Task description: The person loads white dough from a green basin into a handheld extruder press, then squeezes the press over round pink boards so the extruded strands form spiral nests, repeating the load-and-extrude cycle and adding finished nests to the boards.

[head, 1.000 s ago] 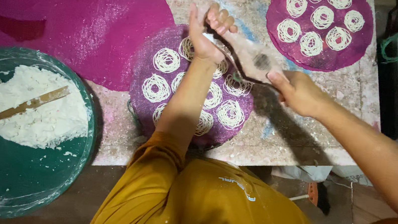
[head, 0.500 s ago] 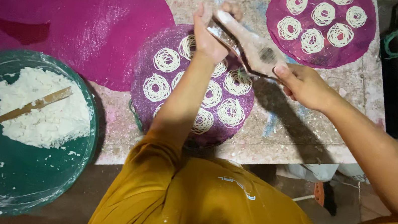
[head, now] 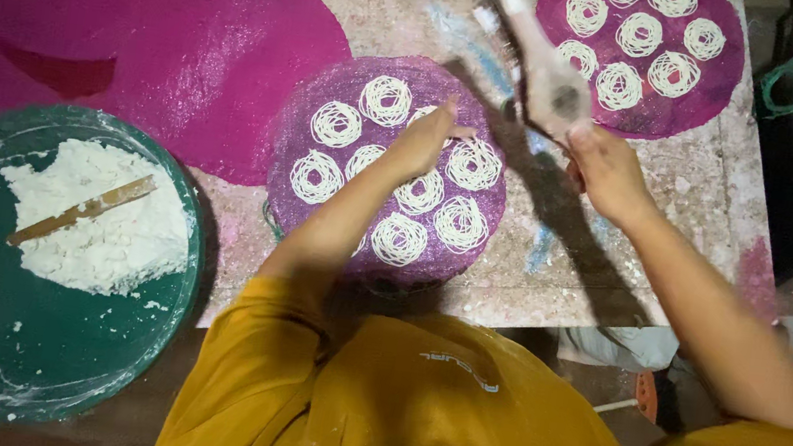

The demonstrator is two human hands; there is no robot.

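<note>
My right hand [head: 605, 168] grips a pale, dough-smeared press tool [head: 545, 65] and holds it lifted over the table, right of the near purple round mat [head: 333, 84]. That mat carries several white noodle coils [head: 317, 176]. My left hand [head: 427, 138] rests over the mat's middle with fingers apart, touching the coils and holding nothing. A second purple mat [head: 726, 82] with several coils lies at the far right.
A big green tray [head: 28, 349] at the near left holds a heap of white dough [head: 93, 231] and a wooden stick [head: 80, 211]. Bare magenta mats [head: 188, 36] overlap at the far left. The speckled table's front edge [head: 526, 315] runs just before me.
My left hand let go of the press and dropped onto the coiled mat. My right hand lifted the press up and to the right, away from the mat.
</note>
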